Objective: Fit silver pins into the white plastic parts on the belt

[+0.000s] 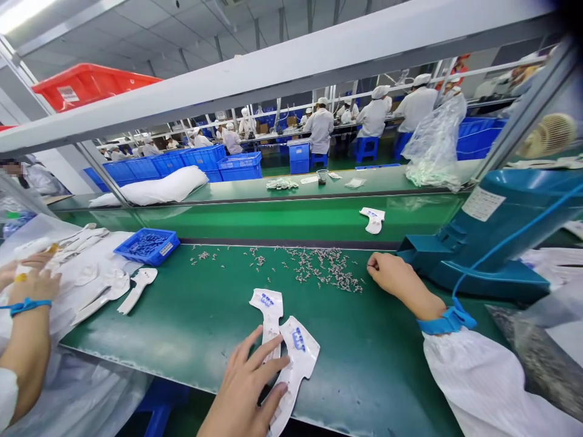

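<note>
My left hand [248,388] rests at the near edge of the green mat with its fingers spread, pressing on a white plastic shell [295,358] with blue print. A second white shell [268,309] lies partly under and beside it. My right hand [392,276] reaches forward to the right end of a scatter of several small metal screws [319,267]; its fingers are curled together in a pinch at the screws. What they hold is too small to see. A blue strap [444,320] circles that wrist above a white sleeve.
A co-worker's hands [27,282] work at the left over white shells on plastic sheeting. A small blue tray [146,246] sits nearby, and a lone white shell [139,288]. A teal machine [496,237] stands at right. Another shell [373,220] rides the green conveyor behind.
</note>
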